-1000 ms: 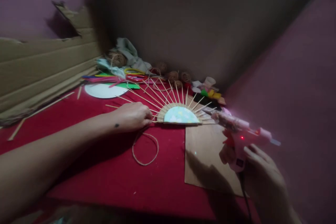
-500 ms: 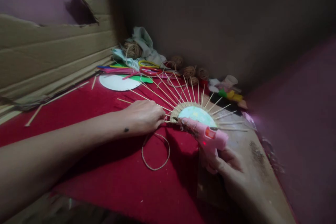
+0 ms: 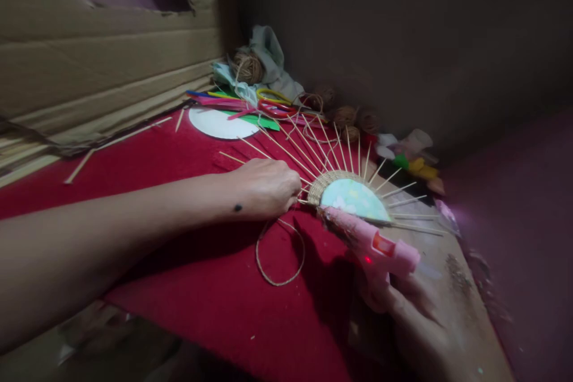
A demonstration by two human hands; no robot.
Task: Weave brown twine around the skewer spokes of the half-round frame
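Note:
A half-round fan of thin sticks spreads out, joined by a woven twine band around a pale green patterned half-disc. At the band's left end, my left hand is closed, fingertips mostly hidden, pinching twine that hangs below in a loop. My right hand grips a pink hot glue gun with a small red light on. Its nozzle is by the lower left edge of the band, close to my left fingers.
A white disc lies on the red cloth. Behind are red and yellow-handled scissors, coloured strips, a twine ball and more balls. Cardboard stands at left; a board lies at right, and loose sticks at left.
The view has shifted, so everything sits farther right. The glue gun's nozzle has drawn back slightly down and right from the band. My left hand keeps its place at the band's end.

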